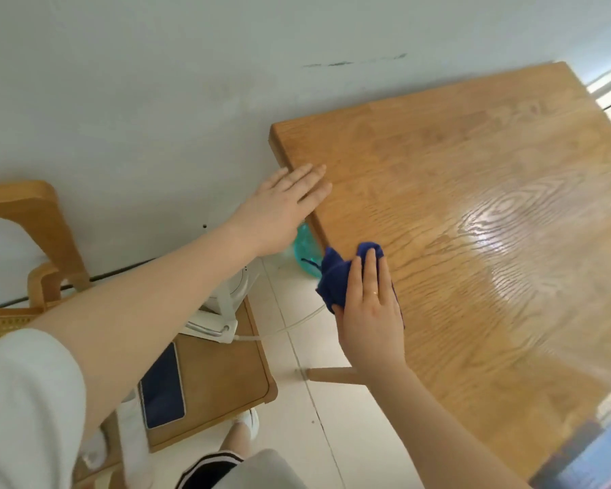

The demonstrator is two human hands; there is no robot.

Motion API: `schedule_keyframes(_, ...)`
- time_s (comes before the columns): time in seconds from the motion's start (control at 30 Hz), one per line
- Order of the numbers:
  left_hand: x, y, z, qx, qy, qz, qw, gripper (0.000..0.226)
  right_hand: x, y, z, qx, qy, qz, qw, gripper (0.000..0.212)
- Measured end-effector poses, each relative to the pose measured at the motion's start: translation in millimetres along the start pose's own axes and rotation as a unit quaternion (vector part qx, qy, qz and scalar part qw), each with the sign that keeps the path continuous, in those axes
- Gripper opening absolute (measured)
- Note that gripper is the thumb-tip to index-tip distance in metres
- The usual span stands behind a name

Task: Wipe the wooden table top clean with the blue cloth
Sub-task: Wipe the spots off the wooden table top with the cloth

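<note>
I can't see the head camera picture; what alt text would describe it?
A person's right hand presses a blue cloth flat on the near left edge of a wooden table top, while the left hand rests flat on the edge farther along. Beside the table, a chair holds a smartphone and a white appliance.

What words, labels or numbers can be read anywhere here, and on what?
None can be read.
The phone on the stool has a dark, blank screen.
The blue cloth, the wooden table top and the teal bottle show no legible print.
</note>
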State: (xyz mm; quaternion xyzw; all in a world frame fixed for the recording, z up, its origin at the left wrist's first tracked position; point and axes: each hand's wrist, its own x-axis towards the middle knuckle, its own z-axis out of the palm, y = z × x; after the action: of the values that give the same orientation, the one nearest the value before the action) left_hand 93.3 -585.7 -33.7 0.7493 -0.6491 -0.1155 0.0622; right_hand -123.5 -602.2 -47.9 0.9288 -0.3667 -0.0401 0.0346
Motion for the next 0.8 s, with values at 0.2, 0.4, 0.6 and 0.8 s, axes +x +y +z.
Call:
schedule_keyframes(0.2,-27.4,56.2,10.1,0.025,-0.065,0.137,0.988,0.068,-53.7,26.0,2.9,-0.043,-0.036,-0.011,0.998,0.083)
schedule_keyframes(0.4,-28.4,93.9,8.4,0.015,-0.073,0.028,0.997,0.062,-28.3,19.9,9.1,-0.003,0.040,-0.013,0.999,0.071)
schedule_keyframes(0.6,-49.8,134.2,10.4,-0.009,-0.090,-0.053,0.994,0.072,-158.2,45.3,20.5,0.001,0.052,0.040,0.998,0.051)
schedule_keyframes(0.8,-83.0,173.7,34.8,-0.092,-0.049,0.022,0.994,0.070,-163.6,51.5,30.7,-0.009,0.092,0.061,0.994,0.051)
